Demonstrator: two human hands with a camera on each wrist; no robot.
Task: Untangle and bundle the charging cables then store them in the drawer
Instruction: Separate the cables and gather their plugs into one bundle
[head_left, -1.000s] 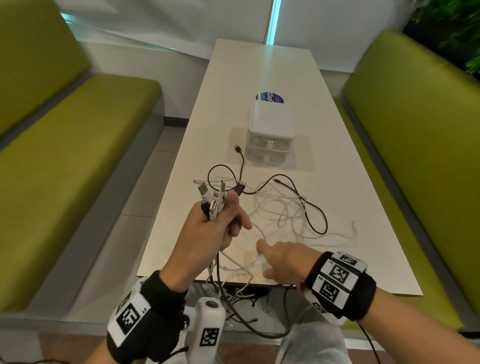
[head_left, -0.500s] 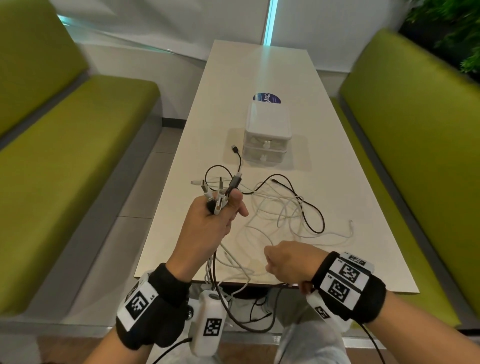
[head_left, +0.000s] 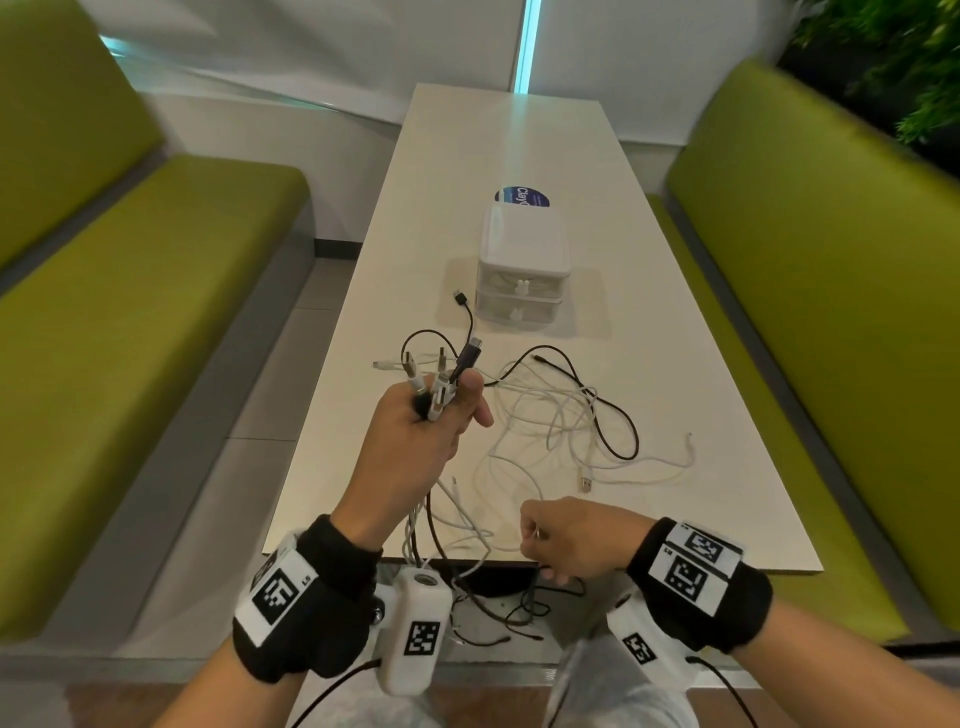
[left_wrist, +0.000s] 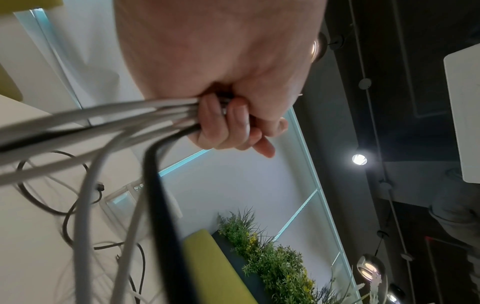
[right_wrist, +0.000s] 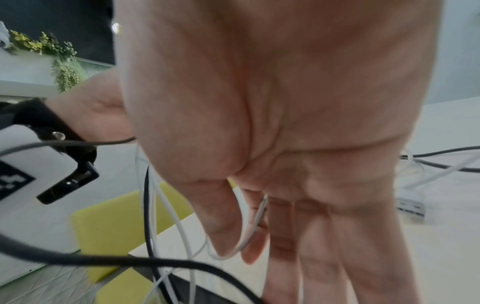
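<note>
My left hand (head_left: 441, 410) is raised over the near left of the white table (head_left: 675, 364) and grips several cable plug ends (head_left: 441, 374), white and black, that stick up from the fist. In the left wrist view its fingers (left_wrist: 228, 123) curl round the cable bunch (left_wrist: 124, 123). A loose tangle of white cables (head_left: 550, 421) and a black cable (head_left: 615, 431) lies to its right. My right hand (head_left: 540, 535) sits at the table's front edge, thumb and forefinger pinching a thin white cable (right_wrist: 255, 222). The white two-drawer box (head_left: 522, 270) stands farther back, both drawers closed.
Green benches (head_left: 831, 312) flank the table on both sides. A round blue sticker (head_left: 522, 196) lies behind the drawer box. Several cable strands (head_left: 467, 597) hang over the front edge toward the floor. A loose USB plug (head_left: 586, 484) lies on the near right.
My right hand has drawn back to the table's front edge and closed its thumb and forefinger on a white cable. The left hand has risen slightly, still holding the plugs.
</note>
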